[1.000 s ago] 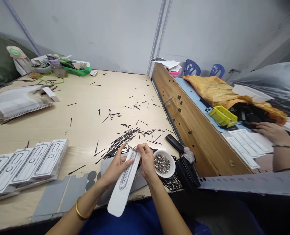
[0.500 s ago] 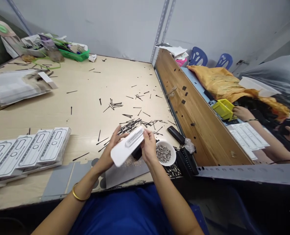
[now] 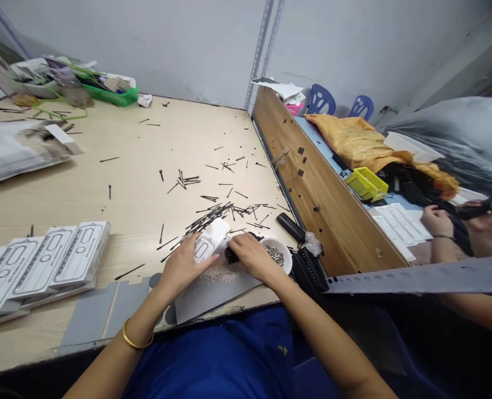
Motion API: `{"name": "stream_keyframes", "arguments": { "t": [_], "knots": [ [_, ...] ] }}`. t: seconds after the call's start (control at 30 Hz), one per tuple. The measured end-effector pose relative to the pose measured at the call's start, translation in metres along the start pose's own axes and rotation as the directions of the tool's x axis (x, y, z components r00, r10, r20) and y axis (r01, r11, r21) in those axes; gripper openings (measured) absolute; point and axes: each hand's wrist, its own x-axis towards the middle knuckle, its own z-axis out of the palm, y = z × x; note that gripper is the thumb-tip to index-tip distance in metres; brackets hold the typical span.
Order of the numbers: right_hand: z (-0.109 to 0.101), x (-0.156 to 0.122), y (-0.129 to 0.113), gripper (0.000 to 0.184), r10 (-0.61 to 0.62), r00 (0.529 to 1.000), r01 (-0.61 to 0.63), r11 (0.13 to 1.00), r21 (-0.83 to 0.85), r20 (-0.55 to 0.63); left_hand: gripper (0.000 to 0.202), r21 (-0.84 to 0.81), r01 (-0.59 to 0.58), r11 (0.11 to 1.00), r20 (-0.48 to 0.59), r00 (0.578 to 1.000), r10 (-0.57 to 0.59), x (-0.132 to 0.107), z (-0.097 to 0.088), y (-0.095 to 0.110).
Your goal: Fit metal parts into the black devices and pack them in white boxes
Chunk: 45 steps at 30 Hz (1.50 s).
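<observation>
My left hand (image 3: 184, 260), with a gold bangle on its wrist, grips a small white printed box (image 3: 204, 249) whose end flap stands up. Just to its right, my right hand (image 3: 252, 255) is closed over a black object (image 3: 231, 255) of which only a part shows; its kind I cannot make out. Both hands are above a grey sheet (image 3: 204, 299) strewn with small light bits. A white bowl (image 3: 286, 258) of small shiny metal pieces stands beside my right hand, partly covered by it.
Printed white boxes (image 3: 79, 252) lie in rows at the left. Thin black sticks (image 3: 212, 216) are scattered ahead of my hands. Black cases (image 3: 310, 269) lie against the wooden divider (image 3: 312, 188). Beyond it, a co-worker's hands (image 3: 437, 221) work near a yellow bin (image 3: 366, 184).
The white box has turned so its printed side and raised flap show. My right hand has left it and closed over the black object. The co-worker's hand has moved away from the yellow bin.
</observation>
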Motion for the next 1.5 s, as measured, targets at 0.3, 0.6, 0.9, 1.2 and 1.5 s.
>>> {"name": "stream_keyframes", "arguments": {
  "t": [0.3,0.6,0.9,1.2,1.5],
  "knots": [
    [-0.029,0.026,-0.047,0.050,0.524,0.800,-0.154,0.650,0.744,-0.293,0.058,0.009,-0.169,0.986,-0.184,0.969,0.167,-0.011,0.017,0.010],
    [-0.015,0.034,0.040,0.032,0.541,0.826,-0.483,0.825,0.294,-0.161,0.072,-0.296,-0.060,0.953,-0.356,0.933,-0.052,-0.012,0.006,0.001],
    [0.010,0.084,0.067,0.007,0.300,0.941,-0.313,0.948,0.064,0.159,0.077,-0.344,-0.035,0.938,-0.248,0.967,-0.055,0.002,0.015,0.017],
    [-0.048,0.039,0.047,0.027,0.184,0.974,-0.131,0.936,0.325,-0.136,0.076,-0.226,-0.141,0.964,-0.236,0.968,0.086,0.007,0.026,0.024],
    [-0.077,0.028,-0.024,0.024,-0.309,0.946,0.319,0.942,-0.102,0.099,0.076,-0.217,-0.227,0.949,-0.208,0.961,0.182,0.006,0.032,0.028]
  ]
}}
